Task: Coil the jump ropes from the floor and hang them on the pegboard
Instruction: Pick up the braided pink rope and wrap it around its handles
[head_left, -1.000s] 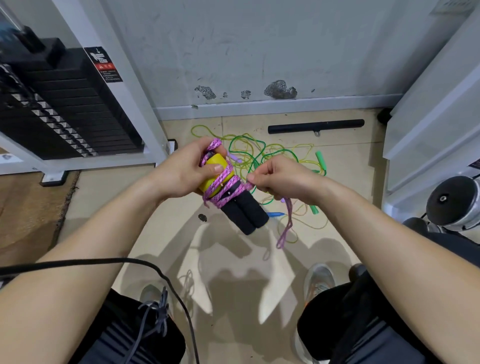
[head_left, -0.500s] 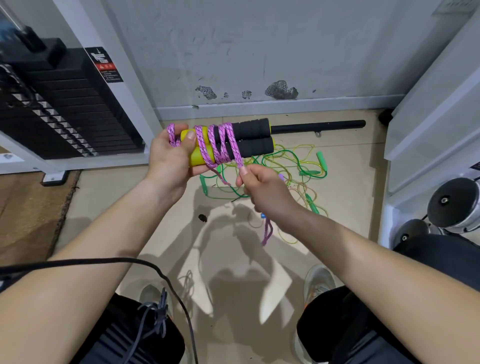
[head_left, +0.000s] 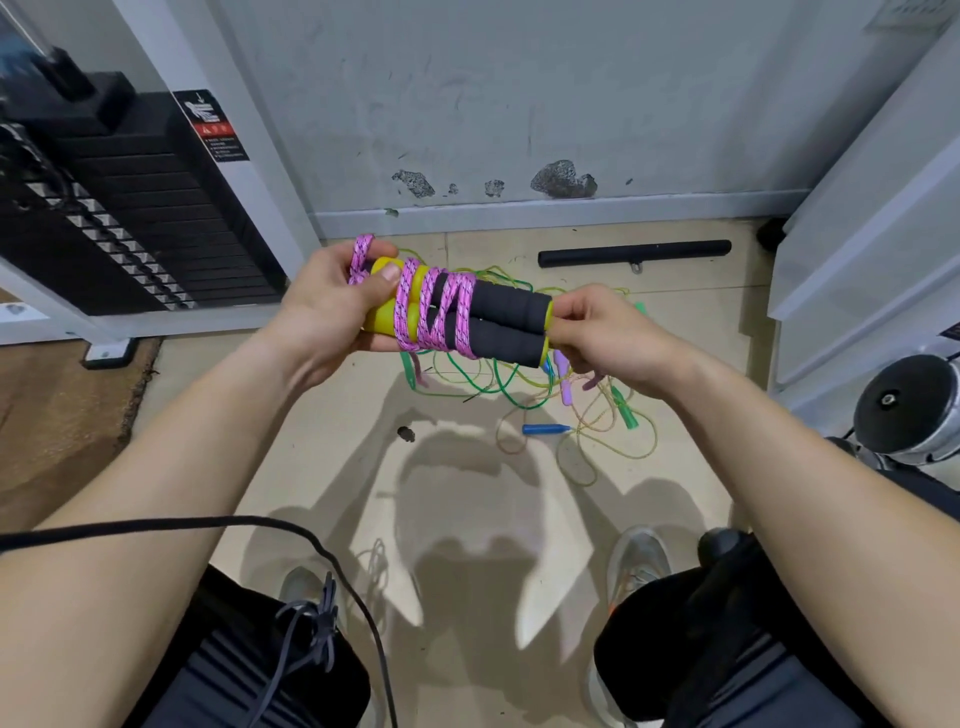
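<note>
Fingers (head_left: 387, 276) of the left hand (head_left: 322, 312) are clenched round the yellow end of the pink jump rope (head_left: 434, 312), thumb pressed on top. The right hand (head_left: 613, 343) pinches the far end of its two handles (head_left: 506, 306). So both hands are grasping, and the bundle is held level in the air above the floor (head_left: 311, 415). Pink cord runs in crossing turns round the paired handles, with black foam showing to the right of the wraps and a loop poking out past the left hand.

Now the surroundings. A big weight stack (head_left: 130, 208) stands at the floor's far left edge. Under the hands, toward the far edge, a tangle of green and yellow ropes (head_left: 511, 402) sprawls on the floor. A black bar (head_left: 634, 253) lies along the far edge, just beside the wall. And at the tangle's near side sits a small blue handle (head_left: 545, 429).
</note>
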